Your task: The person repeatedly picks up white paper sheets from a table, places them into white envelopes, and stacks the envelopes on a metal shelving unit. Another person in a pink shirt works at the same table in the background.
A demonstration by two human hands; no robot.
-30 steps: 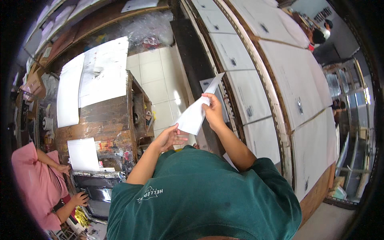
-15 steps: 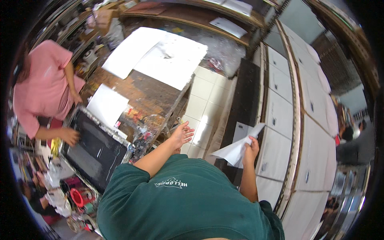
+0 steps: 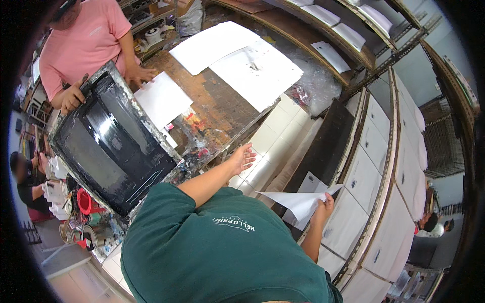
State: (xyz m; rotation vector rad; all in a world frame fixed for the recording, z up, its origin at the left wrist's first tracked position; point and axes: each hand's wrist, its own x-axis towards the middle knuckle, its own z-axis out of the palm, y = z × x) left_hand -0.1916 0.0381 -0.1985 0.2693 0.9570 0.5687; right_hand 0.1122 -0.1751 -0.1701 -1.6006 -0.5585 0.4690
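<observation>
My right hand [image 3: 323,206] is closed on the edge of a white sheet of paper [image 3: 301,203], which hangs folded over to its left, above a dark board. Over the gap beside the worktable, my left hand [image 3: 243,159] is held out with its fingers spread, touching nothing. Left of it, a co-worker in a pink shirt grips the edge of a black screen-printing frame [image 3: 108,139], tilted up off the table. The co-worker's other hand [image 3: 141,74] reaches to a white sheet [image 3: 164,100] lying beside the frame.
Two large white sheets [image 3: 255,70] overlap on the stained worktable [image 3: 207,103]. Along my right runs a long dark board [image 3: 323,146] bearing another sheet, then racks of printed white sheets [image 3: 366,156]. Cans and a red ring-shaped container [image 3: 87,201] crowd the lower left.
The co-worker has raised the printing frame and moved one hand to the white sheet. My view has shifted toward the left. My right hand still holds its sheet, and my left stays open.
</observation>
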